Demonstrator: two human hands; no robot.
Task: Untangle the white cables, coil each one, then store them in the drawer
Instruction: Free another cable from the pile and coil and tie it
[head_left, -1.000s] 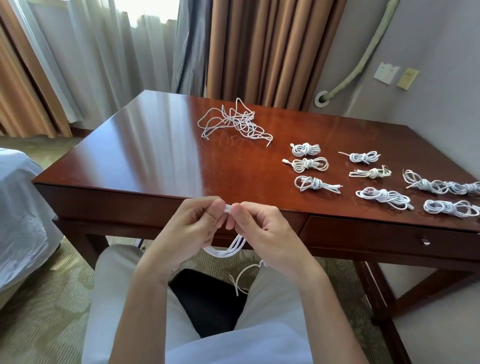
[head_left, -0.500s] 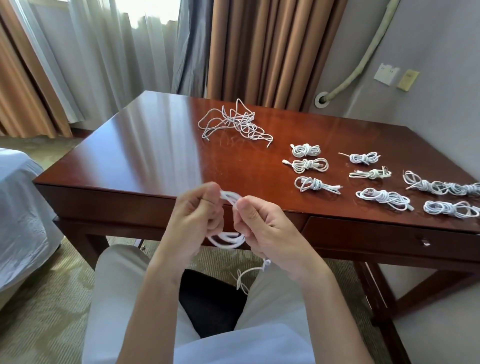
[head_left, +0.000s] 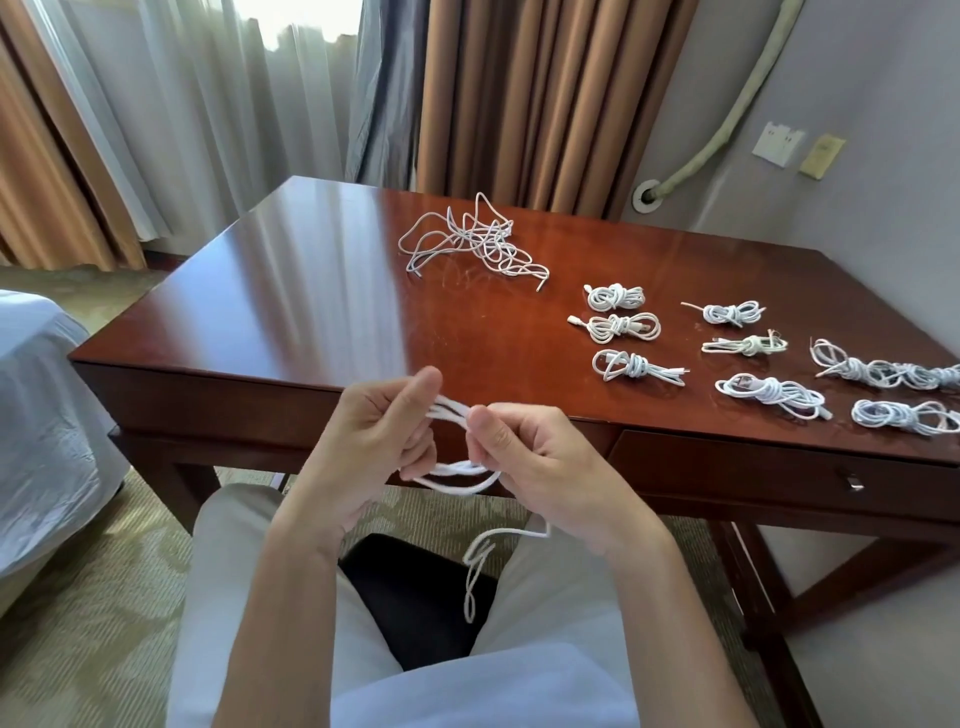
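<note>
Left hand (head_left: 363, 447) and right hand (head_left: 540, 462) pinching white cable (head_left: 457, 473), loops partly hidden behind fingers, rightmost coiled bundles (head_left: 906, 415) cut off.

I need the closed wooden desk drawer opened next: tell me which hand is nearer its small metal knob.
Right. The right hand pinches the white cable just left of the drawer knob; the left hand sits farther left.

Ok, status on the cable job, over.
Both hands, left and right, gripping one half-coiled white cable over the lap. Tangled pile waiting on the desk. Drawer closed. Nothing in the way.
</note>
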